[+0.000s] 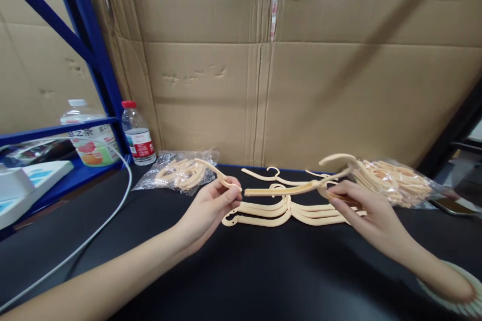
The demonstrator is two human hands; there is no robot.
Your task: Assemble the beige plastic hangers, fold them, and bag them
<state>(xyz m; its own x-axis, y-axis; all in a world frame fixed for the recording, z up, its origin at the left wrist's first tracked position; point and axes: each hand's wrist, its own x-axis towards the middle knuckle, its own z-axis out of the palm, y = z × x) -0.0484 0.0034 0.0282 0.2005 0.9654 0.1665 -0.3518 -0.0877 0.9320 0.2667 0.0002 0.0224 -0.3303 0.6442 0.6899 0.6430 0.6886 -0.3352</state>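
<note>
1. Head view: my left grip (214, 205) pinches a curved piece (213, 169) near one end, probably leaving its length free.
2. Head view: my right grip (367, 205) is closed on a slightly blurred hanger (286, 190), its long arm aimed leftward, perhaps for access.
3. Head view: beneath, other hangers (263, 220) lie nested on the counter (263, 276), likely saving room; bagged parts (399, 180) sit behind.
</note>
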